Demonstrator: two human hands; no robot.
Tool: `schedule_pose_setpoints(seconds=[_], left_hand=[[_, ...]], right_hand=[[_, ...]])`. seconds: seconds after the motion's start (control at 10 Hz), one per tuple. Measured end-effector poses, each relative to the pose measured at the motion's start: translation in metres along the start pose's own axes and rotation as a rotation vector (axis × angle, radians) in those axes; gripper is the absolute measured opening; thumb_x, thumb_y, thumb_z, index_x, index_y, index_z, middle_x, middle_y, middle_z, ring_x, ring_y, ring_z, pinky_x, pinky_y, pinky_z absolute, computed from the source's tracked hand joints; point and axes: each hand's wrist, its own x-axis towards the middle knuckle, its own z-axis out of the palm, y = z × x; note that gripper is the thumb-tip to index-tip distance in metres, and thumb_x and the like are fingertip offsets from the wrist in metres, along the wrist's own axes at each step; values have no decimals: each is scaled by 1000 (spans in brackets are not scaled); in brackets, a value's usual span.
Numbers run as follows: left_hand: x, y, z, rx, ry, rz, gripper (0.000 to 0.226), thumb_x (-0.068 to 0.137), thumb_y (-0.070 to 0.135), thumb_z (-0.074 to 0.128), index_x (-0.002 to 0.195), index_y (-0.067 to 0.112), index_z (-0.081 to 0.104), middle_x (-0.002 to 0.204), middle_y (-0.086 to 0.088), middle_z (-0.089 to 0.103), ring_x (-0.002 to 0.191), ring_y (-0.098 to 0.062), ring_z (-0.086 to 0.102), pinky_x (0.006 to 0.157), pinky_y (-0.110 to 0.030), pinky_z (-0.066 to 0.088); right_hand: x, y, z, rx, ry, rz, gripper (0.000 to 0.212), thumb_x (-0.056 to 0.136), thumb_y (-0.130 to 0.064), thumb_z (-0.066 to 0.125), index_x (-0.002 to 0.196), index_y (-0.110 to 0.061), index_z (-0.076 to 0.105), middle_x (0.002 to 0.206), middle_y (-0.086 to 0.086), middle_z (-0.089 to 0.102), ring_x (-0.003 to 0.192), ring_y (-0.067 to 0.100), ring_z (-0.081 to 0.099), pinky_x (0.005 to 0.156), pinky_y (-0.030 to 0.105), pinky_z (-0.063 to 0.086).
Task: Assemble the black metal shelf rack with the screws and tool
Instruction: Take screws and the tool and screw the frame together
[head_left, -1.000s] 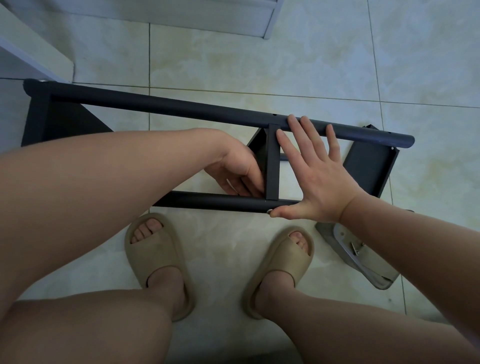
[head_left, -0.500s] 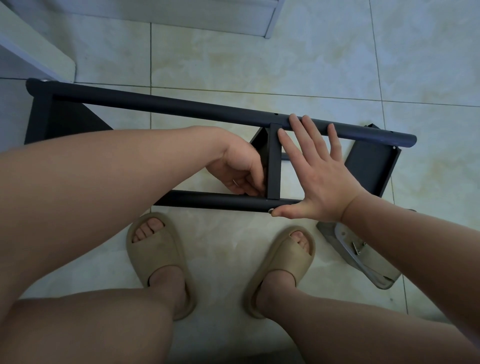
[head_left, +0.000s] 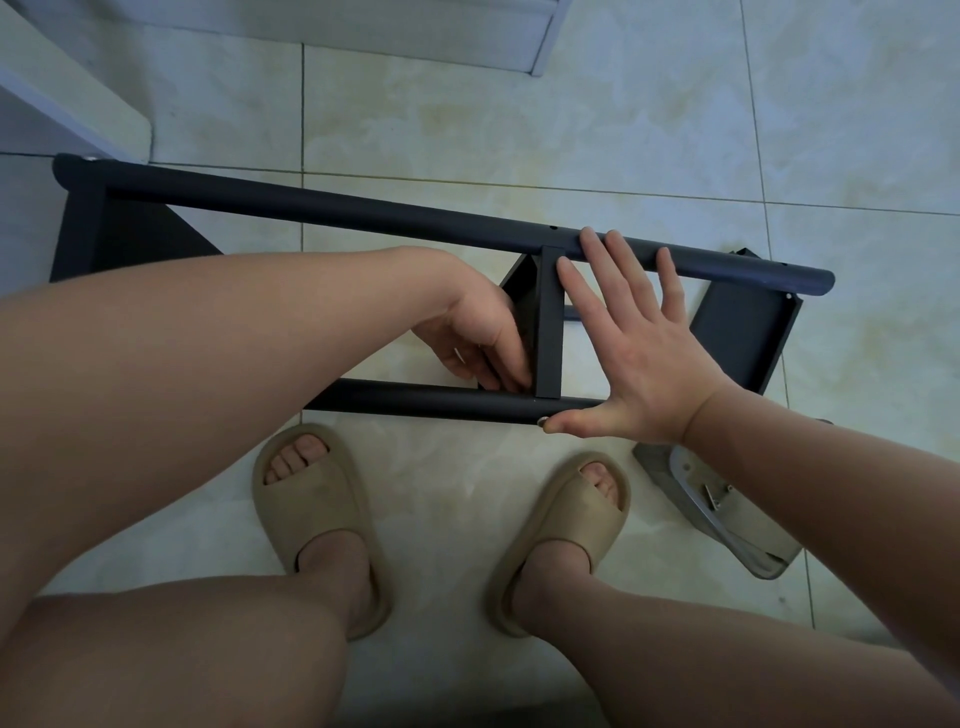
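Head view: the rack (head_left: 332, 210) lies on its side on the tiled floor (head_left: 467, 130), just ahead of the person's slippers (head_left: 311, 499). Two long tubes run across the picture, the far tube (head_left: 467, 228) and the near tube (head_left: 441, 402), with a middle shelf (head_left: 549, 322) standing edge-on between them.

The right hand (head_left: 639, 353) is spread flat and wide. Its fingers (head_left: 597, 254) rest on the far tube and its thumb (head_left: 576, 420) presses a screw (head_left: 543, 422) into the near tube where the middle shelf meets it.

The left hand (head_left: 483, 343) reaches inside the frame just beside that shelf, fingers curled down at the joint. Whether it holds a nut, a tool or nothing cannot be told.

An end shelf (head_left: 743, 338) sits at the right end and a dark panel (head_left: 88, 228) at the left, so the frame looks largely joined. The middle joint seems to be the step in hand, its screw seated but probably not yet tightened. A grey tray (head_left: 655, 461) near the right foot holds small hardware, suggesting more fixings remain.
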Motion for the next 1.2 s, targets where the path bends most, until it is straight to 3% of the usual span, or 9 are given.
schedule_pose_setpoints(seconds=[0.2,0.4,0.7,1.2], left_hand=[[2,1,4,-111,-39,42,17,90,4,64,96,18,71,91,2,73,82,-10,68,75,-23,45],[1,0,2,-182,-90,44,16,92,10,63,93,20,75,99,1,74,88,-10,69,75,-24,43],[3,-1,7,-136,-49,-11,9,94,16,64,94,21,71,84,6,74,78,-8,65,71,-23,44],[2,3,11,-212,-45,9,15,93,4,58,97,12,70,90,-2,73,82,-13,68,89,-27,47]], right_hand=[[0,-1,-1,8,-4,-2,133,69,-102,27,163,-10,5,170,18,-3,157,37,-4,121,68,-2],[0,-1,-1,5,-10,4,134,68,-101,30,163,-10,5,170,17,-4,157,36,-5,121,68,-2],[0,-1,-1,13,-2,7,134,67,-101,32,163,-10,6,170,17,-3,157,36,-4,121,66,-3],[0,-1,-1,4,-6,5,133,68,-100,31,163,-10,6,170,18,-3,157,36,-4,121,67,-3]])
